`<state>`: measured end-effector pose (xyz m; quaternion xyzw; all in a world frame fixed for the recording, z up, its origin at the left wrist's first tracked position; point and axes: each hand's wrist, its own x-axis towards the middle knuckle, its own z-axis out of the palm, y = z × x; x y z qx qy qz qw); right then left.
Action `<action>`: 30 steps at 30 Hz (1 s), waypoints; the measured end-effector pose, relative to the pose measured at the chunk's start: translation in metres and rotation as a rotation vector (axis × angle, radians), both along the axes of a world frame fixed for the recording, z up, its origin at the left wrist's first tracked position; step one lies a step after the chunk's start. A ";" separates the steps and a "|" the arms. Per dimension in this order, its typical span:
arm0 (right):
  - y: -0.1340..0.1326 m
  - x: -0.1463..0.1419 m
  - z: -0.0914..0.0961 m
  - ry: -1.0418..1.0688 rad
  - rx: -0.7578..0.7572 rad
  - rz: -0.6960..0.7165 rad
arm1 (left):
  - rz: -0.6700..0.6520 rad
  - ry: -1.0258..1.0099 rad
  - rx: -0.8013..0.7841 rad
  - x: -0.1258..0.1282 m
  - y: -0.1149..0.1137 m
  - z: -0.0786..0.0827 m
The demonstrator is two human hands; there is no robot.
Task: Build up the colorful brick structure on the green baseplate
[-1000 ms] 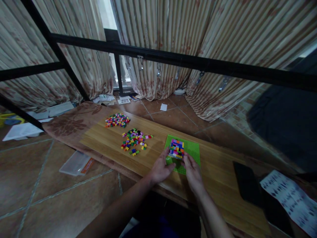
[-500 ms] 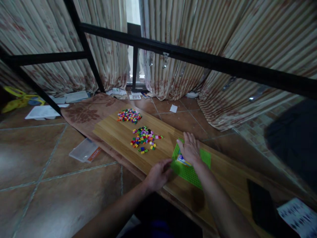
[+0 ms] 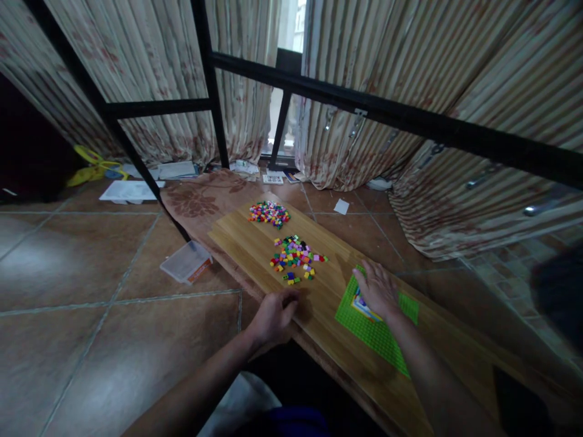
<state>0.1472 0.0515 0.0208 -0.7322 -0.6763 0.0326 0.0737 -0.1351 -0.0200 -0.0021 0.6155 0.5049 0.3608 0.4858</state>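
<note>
A green studded baseplate (image 3: pixel 364 328) lies on a long wooden board (image 3: pixel 255 243). My right hand (image 3: pixel 377 290) lies flat on top of a small multicoloured brick block (image 3: pixel 359 304) on the plate, fingers stretched out, covering most of it. My left hand (image 3: pixel 273 314) rests curled at the board's near edge, left of the plate; nothing shows in it. Two heaps of small coloured bricks sit further along the board: a loose one (image 3: pixel 295 257) just beyond my left hand and a tighter one (image 3: pixel 268 213) near the far end.
The board rests on a brown flowered cloth (image 3: pixel 200 200) over a tiled floor. A clear plastic box (image 3: pixel 186 262) lies on the floor to the left. A black metal frame (image 3: pixel 319 94) and striped curtains stand behind. Papers lie by the curtains.
My right hand went from gripping the block's side to lying flat over it. My left hand left the plate and drew back left to the board's edge. The view swung to the left.
</note>
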 end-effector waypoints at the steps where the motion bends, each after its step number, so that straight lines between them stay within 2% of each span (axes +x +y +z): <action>1: -0.001 -0.001 0.002 -0.009 0.043 0.009 | 0.010 -0.028 0.000 -0.005 -0.002 -0.003; 3: -0.005 -0.011 0.008 -0.021 0.163 0.053 | 0.033 -0.094 -0.001 -0.014 -0.005 -0.007; 6: -0.015 -0.044 0.014 0.029 0.293 0.211 | 0.073 -0.144 -0.003 -0.023 -0.010 -0.008; 9: -0.026 -0.090 0.007 0.115 0.220 0.389 | 0.106 -0.131 -0.006 -0.027 -0.010 -0.006; 13: -0.027 -0.131 -0.013 0.104 0.106 0.367 | 0.122 -0.064 0.048 -0.030 -0.003 -0.006; 16: -0.022 -0.138 -0.024 0.080 0.097 0.300 | 0.149 0.066 0.078 -0.032 0.006 -0.005; 20: -0.020 -0.135 -0.026 0.080 0.090 0.244 | 0.154 0.357 0.133 -0.028 0.021 0.002; 26: -0.020 -0.135 -0.019 0.149 0.087 0.237 | 0.062 0.605 0.270 -0.006 0.043 0.006; 30: -0.022 -0.138 -0.006 0.237 0.121 0.256 | 0.077 0.667 0.287 0.004 0.057 0.004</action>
